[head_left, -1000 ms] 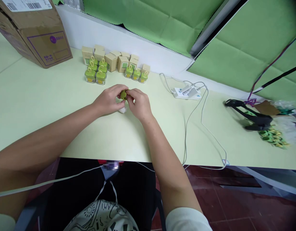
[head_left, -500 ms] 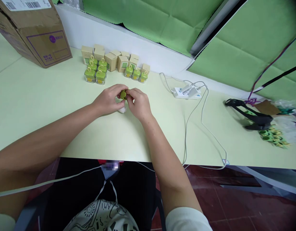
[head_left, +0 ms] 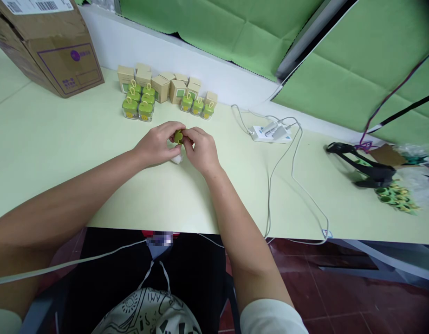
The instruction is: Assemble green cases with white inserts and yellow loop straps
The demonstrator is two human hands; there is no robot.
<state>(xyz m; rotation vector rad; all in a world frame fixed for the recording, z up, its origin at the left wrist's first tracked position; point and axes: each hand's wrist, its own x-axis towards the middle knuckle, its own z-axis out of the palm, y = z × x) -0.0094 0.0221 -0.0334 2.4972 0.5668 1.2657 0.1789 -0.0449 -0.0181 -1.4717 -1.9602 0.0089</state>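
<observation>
Here, both hands meet over the middle of the pale green worktop [head_left: 61,139], straight in front of the person. The left hand [head_left: 154,146] and the right hand [head_left: 201,150] are both closed, with the fingertips brought together, and between them they pinch a small green piece [head_left: 178,137]. This piece is held just above the worktop. Only a little part of it shows between the fingers, so its exact shape I cannot tell. Just under the hands lies a small white object [head_left: 177,159] on the worktop, partly hidden by them.

Behind the hands, near the wall, stands a group of small kraft paper boxes [head_left: 161,88]. In front of these boxes stand small clear jars with green lids [head_left: 138,109], in two clusters, one to the left and one to the right. At the far left corner sits a big cardboard carton [head_left: 50,51] with a barcode label on top.

To the right of the hands lies a white power strip [head_left: 266,134], and white cables [head_left: 287,167] run from it to the front edge of the worktop. At the far right rests a black tool [head_left: 369,171], and just beside it a heap of small green and yellow pieces [head_left: 395,197], rather blurred. Green cloth [head_left: 217,32] covers the wall behind
</observation>
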